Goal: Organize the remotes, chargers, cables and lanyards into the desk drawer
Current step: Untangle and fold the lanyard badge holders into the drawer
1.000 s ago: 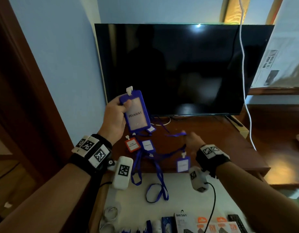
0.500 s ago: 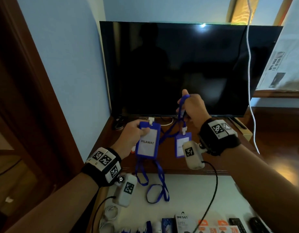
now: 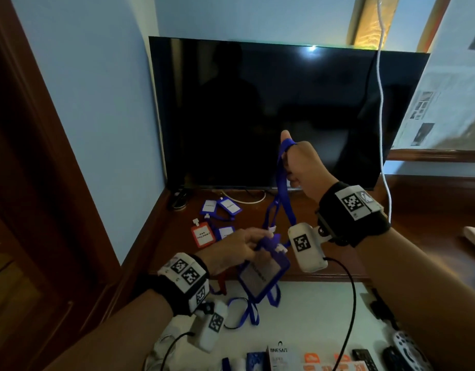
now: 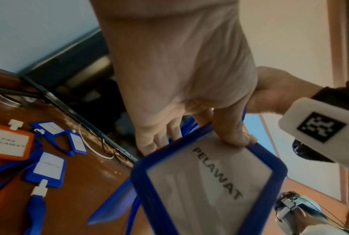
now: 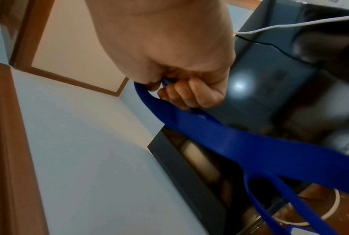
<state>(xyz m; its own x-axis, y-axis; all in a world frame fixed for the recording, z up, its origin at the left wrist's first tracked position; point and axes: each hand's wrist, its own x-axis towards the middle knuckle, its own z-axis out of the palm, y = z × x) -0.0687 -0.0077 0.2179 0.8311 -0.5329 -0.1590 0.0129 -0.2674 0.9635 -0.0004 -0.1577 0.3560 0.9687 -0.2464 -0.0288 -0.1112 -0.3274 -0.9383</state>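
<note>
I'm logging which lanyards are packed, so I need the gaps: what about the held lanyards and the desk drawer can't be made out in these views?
- Second badge holder: head view, tucked behind the left hand and the PELAWAT badge; its text is hidden.
- Small blue badges by the TV: print too small and blurred.
- Blue strap: right wrist view, lower end cut off by the frame edge beyond the right hand.
- Desk drawer: not identifiable in any view.

Right hand (image 5: 181, 76) fist grips blue lanyard strap (image 5: 240, 139); TV (image 5: 270, 98) behind.
</note>
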